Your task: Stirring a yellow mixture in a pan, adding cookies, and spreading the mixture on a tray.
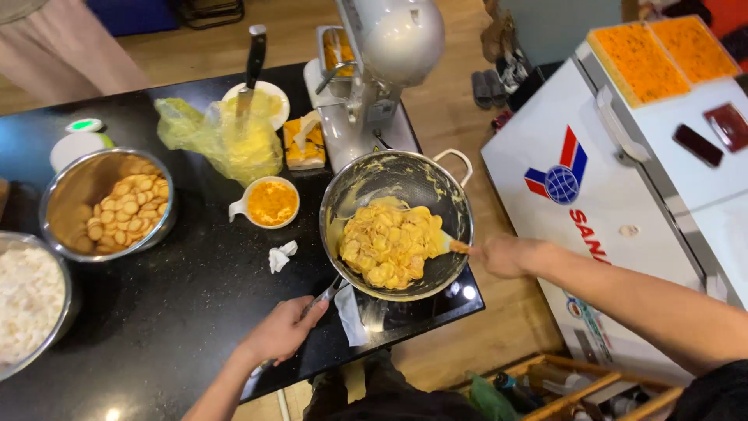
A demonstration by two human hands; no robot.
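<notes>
A steel mixing bowl (366,179) sits tilted at the right end of the black counter, full of round biscuits coated in yellow cream (388,243). My left hand (282,330) grips the bowl's metal handle (327,294) at its near side. My right hand (505,256) holds the wooden handle of a spatula (452,246), whose blade is buried in the coated biscuits at the bowl's right side.
A stand mixer (382,62) stands behind the bowl. To the left are a small cup of orange sauce (271,203), a yellow plastic bag (210,136), a plate with a knife (253,66), a bowl of plain biscuits (109,204) and a bowl of white shreds (27,300). A white chest freezer (623,203) stands at right.
</notes>
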